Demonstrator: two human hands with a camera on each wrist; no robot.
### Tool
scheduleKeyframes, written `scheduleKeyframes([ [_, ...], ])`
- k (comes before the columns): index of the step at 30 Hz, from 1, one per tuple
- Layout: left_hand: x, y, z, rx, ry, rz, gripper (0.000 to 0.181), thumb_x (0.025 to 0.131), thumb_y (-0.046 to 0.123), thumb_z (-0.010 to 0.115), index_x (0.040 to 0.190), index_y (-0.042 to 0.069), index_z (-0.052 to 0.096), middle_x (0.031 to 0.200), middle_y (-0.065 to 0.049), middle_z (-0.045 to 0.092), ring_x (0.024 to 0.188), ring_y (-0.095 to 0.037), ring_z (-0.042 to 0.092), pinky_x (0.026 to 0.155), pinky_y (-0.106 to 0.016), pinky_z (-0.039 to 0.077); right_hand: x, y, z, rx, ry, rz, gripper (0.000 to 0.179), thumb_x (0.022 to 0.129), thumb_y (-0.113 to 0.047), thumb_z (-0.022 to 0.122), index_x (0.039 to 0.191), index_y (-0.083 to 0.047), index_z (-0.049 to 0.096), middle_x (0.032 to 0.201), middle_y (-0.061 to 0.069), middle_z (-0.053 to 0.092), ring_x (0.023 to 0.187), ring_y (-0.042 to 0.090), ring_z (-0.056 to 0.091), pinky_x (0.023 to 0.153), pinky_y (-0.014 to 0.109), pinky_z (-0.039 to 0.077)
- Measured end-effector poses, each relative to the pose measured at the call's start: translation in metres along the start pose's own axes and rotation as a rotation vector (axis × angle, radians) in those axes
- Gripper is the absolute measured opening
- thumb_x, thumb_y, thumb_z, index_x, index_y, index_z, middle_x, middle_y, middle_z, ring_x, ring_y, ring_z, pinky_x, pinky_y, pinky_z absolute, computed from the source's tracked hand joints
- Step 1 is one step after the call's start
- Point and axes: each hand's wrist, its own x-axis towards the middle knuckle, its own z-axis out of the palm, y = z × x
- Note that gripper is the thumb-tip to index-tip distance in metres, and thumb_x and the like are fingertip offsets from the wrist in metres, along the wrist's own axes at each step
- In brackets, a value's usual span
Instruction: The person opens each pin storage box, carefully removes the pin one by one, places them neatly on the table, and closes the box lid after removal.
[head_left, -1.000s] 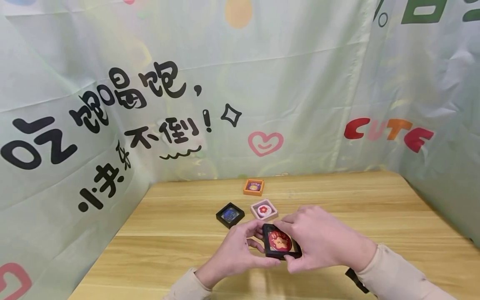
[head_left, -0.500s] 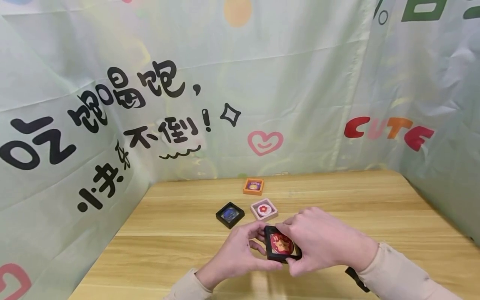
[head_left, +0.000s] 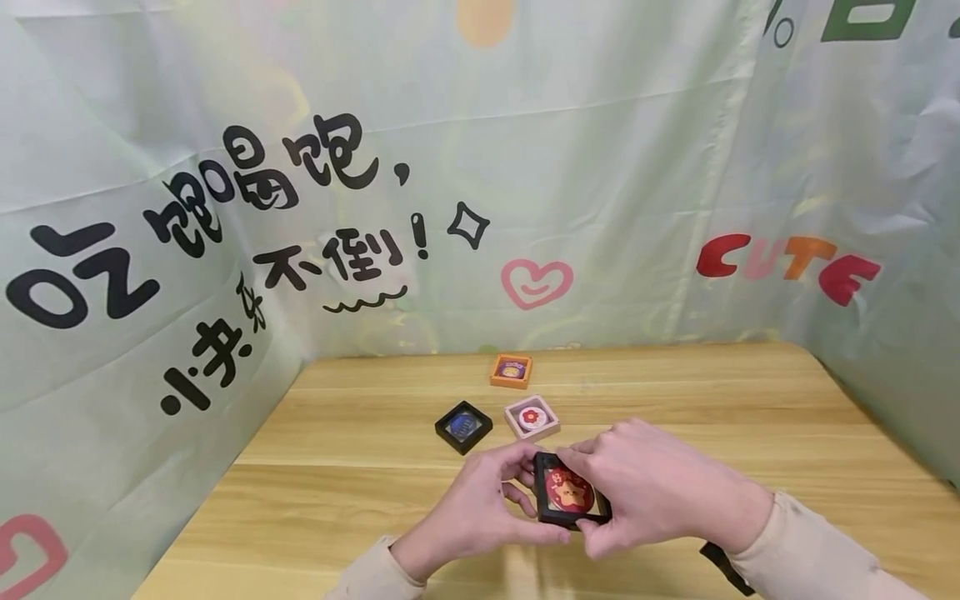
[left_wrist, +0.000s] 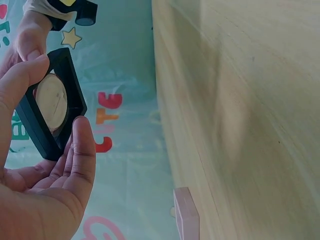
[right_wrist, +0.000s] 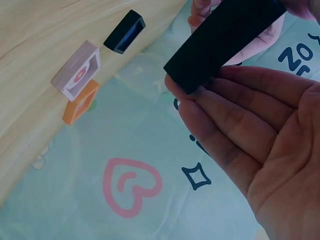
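Observation:
A black square display frame (head_left: 542, 490) is held up over the near part of the table, tilted. Behind its clear window shows a round red badge (head_left: 568, 490) with a yellow-orange star figure. My left hand (head_left: 480, 504) holds the frame's left side, thumb along the near edge and fingertips at the far side. From the right, my right hand (head_left: 660, 483) pinches it, thumb at the near edge and fingers over the far corner. The left wrist view shows the badge's pale back (left_wrist: 51, 102); in the right wrist view the dark frame (right_wrist: 225, 42) lies against my fingers.
Beyond the hands on the wooden table (head_left: 337, 492) lie a black frame (head_left: 450, 441) with a blue badge, a pink frame (head_left: 544, 432) with a red-flower badge, and an orange frame (head_left: 510, 384). A printed cloth (head_left: 600, 167) hangs behind. A black strap (head_left: 726, 568) sits by the right sleeve.
The held frame has tipped slightly, and the badge's star looks a little turned. Both hands keep their hold in nearly the same place. The head view has shifted a little.

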Motion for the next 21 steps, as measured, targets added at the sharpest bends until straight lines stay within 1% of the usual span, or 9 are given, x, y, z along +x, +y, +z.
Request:
scheduleKeyframes([
  [2, 0.0003, 0.0007, 0.0004, -0.008, -0.002, -0.006, 0.061, 0.076, 0.018, 0.099, 0.129, 0.014, 0.070, 0.105, 0.010, 0.074, 0.086, -0.002, 0.073, 0.077, -0.028, 0.067, -0.0001, 0.0000, -0.0005, 0.003, -0.001, 0.004, 0.037, 0.063, -0.038, 0.082, 0.082, -0.027, 0.052, 0.068, -0.025, 0.037, 0.052, -0.010, 0.023, 0.045, 0.011, 0.015],
  [6, 0.0009, 0.0014, 0.0005, -0.026, 0.009, -0.012, 0.066, 0.076, 0.015, 0.099, 0.134, 0.010, 0.068, 0.109, 0.005, 0.074, 0.090, -0.004, 0.073, 0.078, -0.026, 0.067, 0.0009, -0.0010, -0.0006, -0.011, -0.002, 0.019, 0.036, 0.063, -0.039, 0.081, 0.084, -0.026, 0.055, 0.068, -0.024, 0.038, 0.051, -0.009, 0.023, 0.045, 0.011, 0.014],
  [10, 0.0009, 0.0014, -0.0002, -0.034, 0.018, -0.009, 0.068, 0.075, 0.012, 0.099, 0.134, 0.008, 0.068, 0.110, 0.002, 0.074, 0.092, -0.005, 0.072, 0.078, -0.024, 0.066, 0.0020, -0.0024, -0.0013, -0.025, -0.006, 0.035, 0.036, 0.063, -0.040, 0.081, 0.084, -0.026, 0.054, 0.068, -0.024, 0.038, 0.051, -0.009, 0.023, 0.045, 0.013, 0.015],
  [16, 0.0005, -0.0003, 0.0001, -0.084, 0.010, -0.006, 0.067, 0.076, 0.011, 0.098, 0.135, 0.013, 0.066, 0.113, 0.005, 0.073, 0.093, -0.005, 0.073, 0.079, -0.026, 0.067, 0.0011, -0.0014, -0.0012, -0.022, 0.028, 0.031, 0.037, 0.061, -0.040, 0.083, 0.081, -0.028, 0.054, 0.068, -0.025, 0.038, 0.051, -0.010, 0.025, 0.045, 0.011, 0.016],
  [21, -0.0001, -0.0004, 0.0008, -0.136, 0.001, 0.005, 0.067, 0.078, 0.009, 0.096, 0.136, 0.015, 0.063, 0.118, 0.004, 0.072, 0.096, -0.007, 0.074, 0.081, -0.027, 0.067, -0.0002, 0.0003, -0.0015, -0.020, 0.053, 0.028, 0.038, 0.060, -0.040, 0.084, 0.079, -0.029, 0.053, 0.068, -0.026, 0.037, 0.051, -0.011, 0.024, 0.045, 0.010, 0.016],
])
